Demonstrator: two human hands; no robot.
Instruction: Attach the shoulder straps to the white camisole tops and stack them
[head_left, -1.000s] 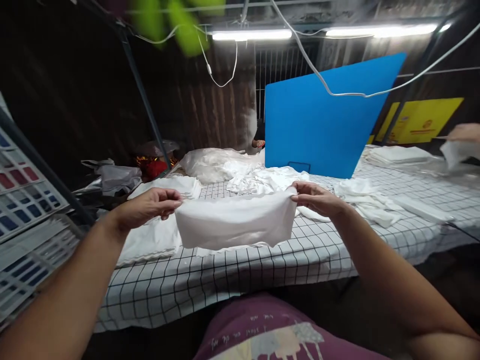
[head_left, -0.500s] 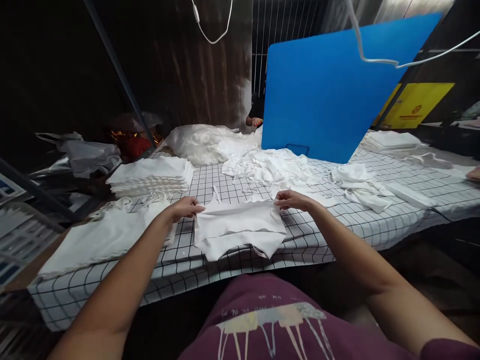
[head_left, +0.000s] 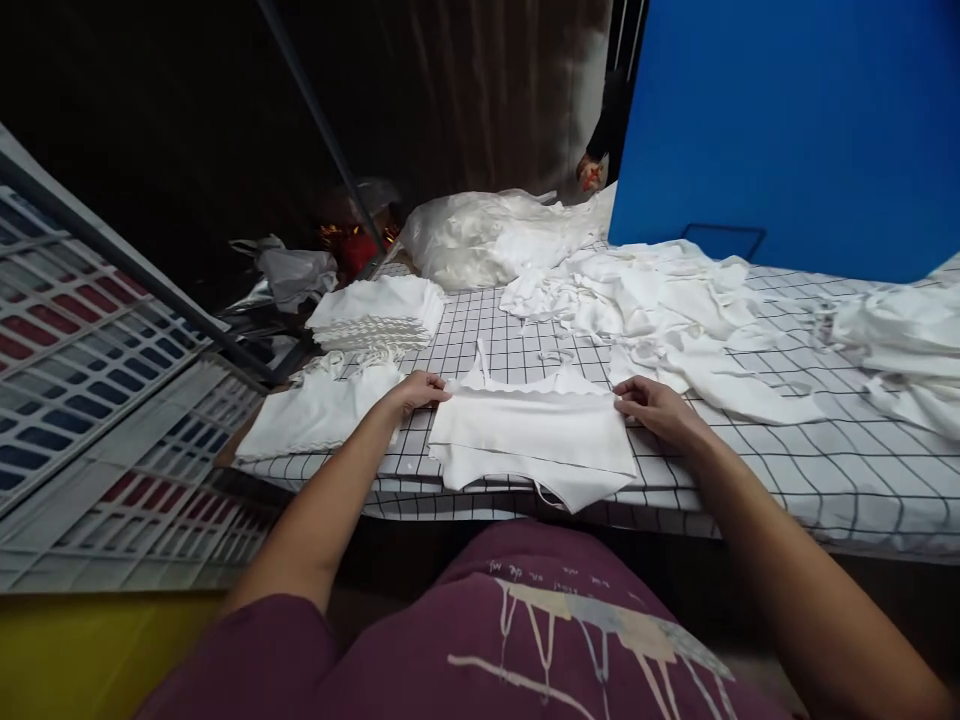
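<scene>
A folded white garment [head_left: 536, 440] lies flat at the near edge of the checked tablecloth [head_left: 787, 470]. My left hand [head_left: 420, 388] pinches its upper left corner. My right hand [head_left: 652, 408] holds its upper right edge, fingers pressed on the cloth. A thin strap sticks up from the garment's far side. Just left of it lies another flat white piece [head_left: 319, 420].
A stack of folded white pieces [head_left: 375, 315] sits at the far left. A loose heap of white garments [head_left: 645, 295] lies behind, with a plastic-wrapped bundle [head_left: 480, 235] and a blue board [head_left: 787, 130] beyond. A metal rack [head_left: 82, 330] stands left. Another person's hand [head_left: 590, 172] shows far back.
Both hands lowered the white garment from the air onto the table's near edge and laid it flat, and the view tipped downward.
</scene>
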